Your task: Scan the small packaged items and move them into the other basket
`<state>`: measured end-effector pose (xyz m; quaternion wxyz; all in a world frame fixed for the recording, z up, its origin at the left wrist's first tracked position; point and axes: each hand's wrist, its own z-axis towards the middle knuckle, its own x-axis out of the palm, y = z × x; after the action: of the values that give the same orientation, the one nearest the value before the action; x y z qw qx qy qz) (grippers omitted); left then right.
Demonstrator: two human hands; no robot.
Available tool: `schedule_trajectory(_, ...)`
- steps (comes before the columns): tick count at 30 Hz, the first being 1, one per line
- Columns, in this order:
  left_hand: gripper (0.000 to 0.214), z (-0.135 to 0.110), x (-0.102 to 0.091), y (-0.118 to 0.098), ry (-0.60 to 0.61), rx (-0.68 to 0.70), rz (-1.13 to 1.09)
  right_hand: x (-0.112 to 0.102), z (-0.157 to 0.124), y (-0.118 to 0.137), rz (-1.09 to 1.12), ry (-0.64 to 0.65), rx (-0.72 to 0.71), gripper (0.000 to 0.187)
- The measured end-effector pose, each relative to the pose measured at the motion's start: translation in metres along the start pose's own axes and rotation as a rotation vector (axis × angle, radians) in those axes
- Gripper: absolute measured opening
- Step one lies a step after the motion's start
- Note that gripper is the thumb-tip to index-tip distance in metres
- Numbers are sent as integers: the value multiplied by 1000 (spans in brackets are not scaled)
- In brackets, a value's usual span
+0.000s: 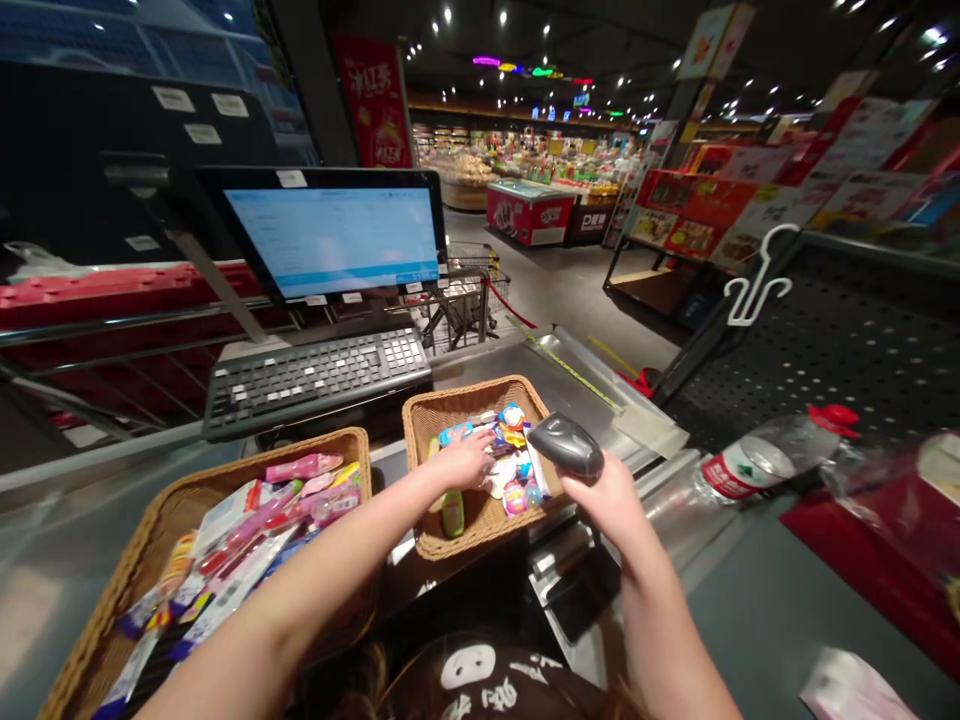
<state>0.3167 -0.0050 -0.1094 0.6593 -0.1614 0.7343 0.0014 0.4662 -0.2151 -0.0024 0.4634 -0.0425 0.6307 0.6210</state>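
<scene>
My left hand [465,460] reaches into a small wicker basket [472,400] and rests on a heap of small bright snack packets [510,450], its fingers curled. A green bottle-shaped item [451,513] lies just below that hand in the same basket. My right hand [596,500] grips a dark grey handheld barcode scanner [566,445] above the basket's right rim. A larger wicker basket [292,470] to the left holds pink and white packaged goods [247,530], partly hidden under my left forearm.
A checkout monitor [330,235] and keyboard [315,380] stand behind the baskets. A plastic bottle with a red cap [765,455] lies on the right. Below my arms is a person's dark printed cap [487,680]. A shopping cart [465,300] and store displays lie beyond.
</scene>
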Motion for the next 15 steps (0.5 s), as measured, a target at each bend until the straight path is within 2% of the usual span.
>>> schedule_trajectory(2,15,18,18,8,122,-32,-5,0,4,-3,16,3,10,17)
schedule_trajectory(5,17,36,42,20,204,-109,-13,-1,9,-7,28,6,10,16)
schedule_trajectory(10,31,43,69,35,223,-174,-15,1,18,-10,31,28,9,13)
schedule_trajectory(15,40,40,78,30,171,-208,3,8,26,-15,61,41,19,12)
